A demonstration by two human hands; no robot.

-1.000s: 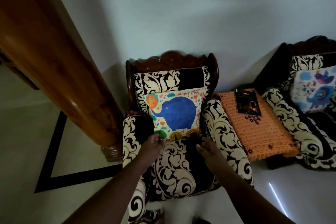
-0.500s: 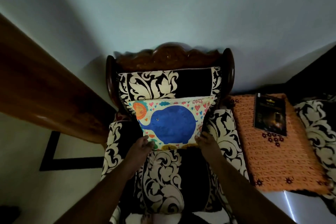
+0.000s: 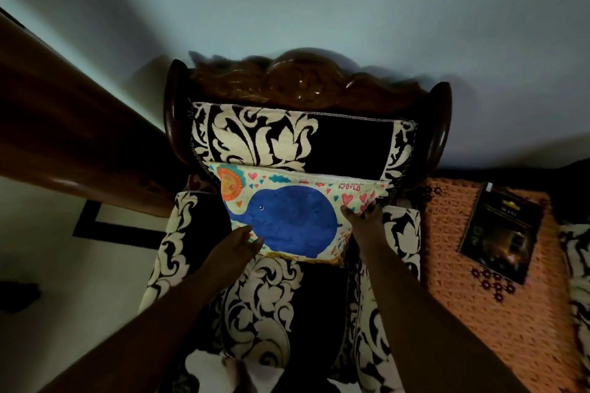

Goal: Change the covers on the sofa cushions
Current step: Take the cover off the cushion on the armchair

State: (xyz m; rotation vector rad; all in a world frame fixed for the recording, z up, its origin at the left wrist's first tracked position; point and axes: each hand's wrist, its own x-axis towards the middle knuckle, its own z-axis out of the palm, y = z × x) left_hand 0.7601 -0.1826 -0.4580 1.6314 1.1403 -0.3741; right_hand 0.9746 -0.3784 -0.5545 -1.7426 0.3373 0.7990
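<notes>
Both hands gripping elephant cushion (image 3: 297, 220), right hand (image 3: 362, 222) fingertips hidden behind

Between the hands: cream cushion (image 3: 297, 217) with blue elephant, orange sun, pink hearts. Beneath: black-and-cream floral armchair (image 3: 271, 303). Right of right hand: orange mat (image 3: 447, 265).

Armrests (image 3: 178, 233) flanking cushion (image 3: 297, 220) (snugly)

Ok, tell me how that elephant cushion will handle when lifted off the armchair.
Probably light: the elephant cushion leans against the armchair backrest without denting it. Likely soft, sagging somewhat between the left hand and right hand at its edges. Printed fabric shouldn't slip much.
</notes>
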